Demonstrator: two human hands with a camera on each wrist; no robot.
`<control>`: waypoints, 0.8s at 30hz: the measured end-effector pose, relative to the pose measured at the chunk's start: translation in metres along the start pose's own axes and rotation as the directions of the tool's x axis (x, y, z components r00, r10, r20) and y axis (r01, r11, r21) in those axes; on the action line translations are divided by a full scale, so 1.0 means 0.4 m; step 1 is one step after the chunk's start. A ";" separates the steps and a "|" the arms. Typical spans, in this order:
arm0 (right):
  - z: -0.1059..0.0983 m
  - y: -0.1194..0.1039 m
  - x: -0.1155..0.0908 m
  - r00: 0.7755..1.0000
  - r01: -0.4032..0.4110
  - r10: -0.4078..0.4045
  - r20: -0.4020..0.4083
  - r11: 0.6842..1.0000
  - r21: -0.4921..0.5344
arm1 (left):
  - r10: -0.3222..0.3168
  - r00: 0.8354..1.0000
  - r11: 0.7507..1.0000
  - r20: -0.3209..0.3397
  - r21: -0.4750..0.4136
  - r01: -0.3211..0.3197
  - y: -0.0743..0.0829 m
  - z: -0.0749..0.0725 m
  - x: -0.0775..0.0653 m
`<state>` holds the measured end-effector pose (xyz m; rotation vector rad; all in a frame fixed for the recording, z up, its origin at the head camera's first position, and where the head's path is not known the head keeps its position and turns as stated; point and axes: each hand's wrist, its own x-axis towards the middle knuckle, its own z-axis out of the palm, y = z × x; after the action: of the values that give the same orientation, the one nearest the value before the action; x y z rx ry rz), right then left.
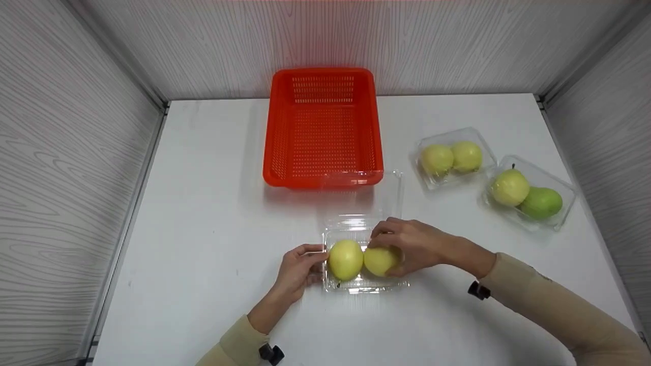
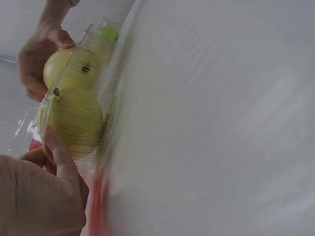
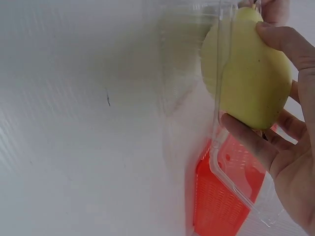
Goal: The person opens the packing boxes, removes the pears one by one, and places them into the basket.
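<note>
An open clear plastic clamshell box (image 1: 366,291) lies on the white table, its lid (image 1: 390,201) folded back toward the red basket. Inside, a yellow pear (image 1: 346,260) sits on the left, its stem toward the front. A second yellow pear (image 3: 253,73) sits beside it on the right, partly covered by my right hand (image 1: 412,246), whose thumb and fingers are curled round it. My left hand (image 1: 297,269) pinches the box's left wall, thumb at the rim beside the left pear; its other fingers are partly hidden behind the clear plastic.
A red plastic basket (image 1: 325,178) with nothing in it stands at the back middle, partly under the lid's far edge. To the right are a clear box (image 1: 475,134) with two yellow pears and another clear box (image 1: 546,173) with a yellow and a green pear.
</note>
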<state>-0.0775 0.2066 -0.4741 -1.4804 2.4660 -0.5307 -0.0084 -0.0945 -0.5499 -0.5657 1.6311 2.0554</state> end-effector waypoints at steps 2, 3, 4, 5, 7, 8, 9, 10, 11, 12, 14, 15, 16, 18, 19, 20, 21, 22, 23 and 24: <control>-0.019 -0.001 -0.001 0.999 0.010 -0.010 -0.031 1.000 0.001 | 0.000 1.000 1.000 0.003 0.000 0.000 0.000 -0.001 0.001; -0.029 -0.002 -0.001 0.999 0.015 -0.015 -0.043 1.000 0.001 | 0.001 1.000 1.000 0.003 -0.001 -0.001 0.000 -0.001 0.001; -0.039 -0.002 0.000 0.998 0.023 -0.023 -0.054 1.000 0.001 | 0.001 1.000 1.000 0.004 -0.002 -0.001 -0.001 -0.001 0.001; -0.049 -0.002 0.002 0.998 0.030 -0.030 -0.062 1.000 0.002 | 0.003 1.000 1.000 0.005 -0.005 -0.003 0.000 -0.001 0.001; -0.071 -0.001 0.006 0.996 0.045 -0.045 -0.081 0.999 -0.006 | 0.003 1.000 1.000 0.003 -0.009 -0.003 -0.001 -0.001 0.002; -0.083 0.000 0.009 0.995 0.050 -0.051 -0.090 0.999 -0.012 | 0.002 1.000 1.000 0.001 -0.009 -0.002 -0.001 0.000 0.002; -0.095 0.002 0.013 0.993 0.056 -0.058 -0.099 0.998 -0.021 | 0.002 1.000 1.000 -0.001 -0.010 -0.002 0.000 0.000 0.001; -0.108 0.003 0.017 0.992 0.061 -0.064 -0.109 0.998 -0.032 | 0.000 1.000 1.000 -0.003 -0.011 0.000 0.000 0.000 0.001; -0.121 0.005 0.022 0.990 0.064 -0.069 -0.119 0.997 -0.044 | 0.000 1.000 1.000 -0.006 -0.012 0.000 0.000 0.001 0.001; -0.134 0.007 0.027 0.989 0.065 -0.071 -0.130 0.996 -0.056 | -0.001 1.000 1.000 -0.009 -0.012 0.001 0.001 0.001 0.000; -0.159 0.013 0.038 0.986 0.062 -0.073 -0.148 0.995 -0.077 | 0.001 1.000 1.000 -0.009 -0.011 -0.001 0.000 0.001 0.000; -0.171 0.017 0.043 0.985 0.062 -0.075 -0.158 0.994 -0.088 | 0.001 1.000 1.000 -0.009 -0.012 -0.001 0.000 0.001 0.001; -0.183 0.021 0.049 0.983 0.060 -0.076 -0.169 0.994 -0.096 | 0.002 1.000 1.000 -0.008 -0.012 -0.002 0.000 0.001 0.001; -0.207 0.029 0.061 0.978 0.059 -0.080 -0.192 0.992 -0.111 | 0.006 1.000 1.000 -0.005 -0.006 -0.006 -0.001 0.001 0.001; -0.217 0.034 0.068 0.976 0.062 -0.084 -0.203 0.992 -0.112 | 0.008 1.000 1.000 -0.004 -0.005 -0.008 -0.001 0.001 0.001; -0.228 0.038 0.075 0.974 0.062 -0.085 -0.212 0.992 -0.112 | 0.009 1.000 1.000 -0.004 -0.003 -0.009 -0.002 0.001 0.001; -0.238 0.043 0.081 0.972 0.060 -0.083 -0.221 0.992 -0.110 | 0.010 1.000 1.000 -0.003 -0.002 -0.010 -0.002 0.001 0.000; -0.247 0.047 0.088 0.970 0.057 -0.080 -0.228 0.993 -0.106 | 0.011 1.000 1.000 -0.003 0.001 -0.011 -0.001 0.000 -0.001; -0.255 0.051 0.095 0.969 0.053 -0.076 -0.234 0.993 -0.101 | 0.013 1.000 1.000 -0.002 0.004 -0.013 -0.001 0.000 -0.002; -0.262 0.056 0.101 0.969 0.048 -0.068 -0.236 0.995 -0.092 | 0.013 1.000 1.000 -0.001 0.004 -0.013 0.000 0.000 -0.002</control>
<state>-0.1526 0.2009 -0.3878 -1.6115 2.6644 -0.6579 -0.0075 -0.0945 -0.5495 -0.5564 1.6432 2.0607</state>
